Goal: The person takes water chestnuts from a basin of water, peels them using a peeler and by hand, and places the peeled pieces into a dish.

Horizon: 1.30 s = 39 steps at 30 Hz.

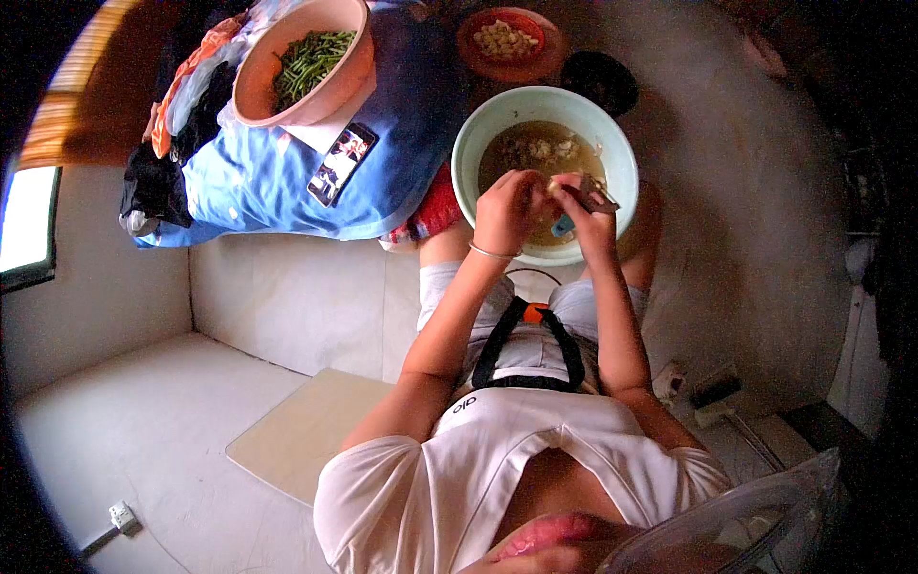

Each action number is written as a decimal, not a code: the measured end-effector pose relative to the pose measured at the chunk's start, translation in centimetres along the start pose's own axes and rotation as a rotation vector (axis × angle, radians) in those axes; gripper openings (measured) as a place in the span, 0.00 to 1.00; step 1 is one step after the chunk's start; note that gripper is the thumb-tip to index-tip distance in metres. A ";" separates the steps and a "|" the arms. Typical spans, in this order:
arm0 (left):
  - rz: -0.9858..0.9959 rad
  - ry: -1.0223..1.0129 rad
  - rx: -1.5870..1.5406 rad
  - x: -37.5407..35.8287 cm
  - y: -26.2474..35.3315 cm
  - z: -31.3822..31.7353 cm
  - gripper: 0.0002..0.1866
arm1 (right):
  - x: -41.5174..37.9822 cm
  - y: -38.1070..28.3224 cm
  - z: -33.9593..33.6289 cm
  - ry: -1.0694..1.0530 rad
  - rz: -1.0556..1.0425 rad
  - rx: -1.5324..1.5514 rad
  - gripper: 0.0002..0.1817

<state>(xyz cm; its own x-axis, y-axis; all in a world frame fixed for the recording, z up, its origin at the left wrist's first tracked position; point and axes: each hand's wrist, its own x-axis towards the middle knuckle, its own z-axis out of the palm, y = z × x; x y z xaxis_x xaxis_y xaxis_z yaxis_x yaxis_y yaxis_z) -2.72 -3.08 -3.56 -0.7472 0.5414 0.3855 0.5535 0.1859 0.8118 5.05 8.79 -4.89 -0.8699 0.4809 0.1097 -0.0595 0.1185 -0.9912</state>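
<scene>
Both my hands are close together over a pale green basin [463, 172] of murky brownish water. Between the fingertips is a small pale piece [554, 188] that looks like a garlic clove. My left hand [510, 208] is closed in a pinch on it. My right hand [590, 210] is closed round a small knife [604, 199], its thumb against the pale piece. Pale, papery bits [555, 150] float in the water at the far side. Something small and blue [562, 226] shows below my hands in the basin.
Beyond the basin is a red bowl [535, 29] of pale cloves, beside a dark round container [600, 81]. On a blue cloth [258, 182] at the left lie a phone [342, 165] and a pink basin [251, 86] of green beans. Clothes [186, 105] are heaped beside them.
</scene>
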 end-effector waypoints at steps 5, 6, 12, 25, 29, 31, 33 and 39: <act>-0.087 -0.055 -0.048 0.0 -0.1 0.2 0.09 | 0.1 0.2 -0.1 0.028 0.136 0.201 0.09; -0.064 -0.030 -0.067 0.1 0.0 0.4 0.08 | 0.1 0.2 -0.2 0.028 0.136 0.201 0.09; -0.049 -0.049 -0.172 0.2 -0.2 0.4 0.07 | 0.0 0.8 -0.4 0.023 0.176 0.281 0.09; 0.090 0.030 0.055 -0.2 0.6 0.6 0.07 | -0.2 0.6 0.6 0.116 0.239 0.453 0.11; 0.152 0.049 0.088 -0.3 0.3 1.0 0.07 | -0.3 0.9 0.8 0.167 0.282 0.488 0.10; 0.155 0.041 0.082 -0.3 0.3 1.1 0.07 | -0.3 0.8 0.8 0.195 0.290 0.486 0.11; 0.159 0.044 0.110 -0.3 0.4 1.0 0.08 | -0.3 0.3 0.9 0.220 0.297 0.485 0.11; 0.129 0.044 0.238 -0.6 -0.7 1.2 0.12 | -0.1 0.0 0.6 0.270 0.210 0.528 0.13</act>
<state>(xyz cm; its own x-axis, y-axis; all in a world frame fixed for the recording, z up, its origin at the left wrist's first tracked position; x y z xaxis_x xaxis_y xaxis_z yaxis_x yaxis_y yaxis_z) -2.21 -2.55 -4.93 -0.6773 0.5380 0.5018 0.7120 0.3077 0.6312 4.87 8.23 -4.90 -0.7388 0.6582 -0.1448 -0.1947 -0.4142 -0.8891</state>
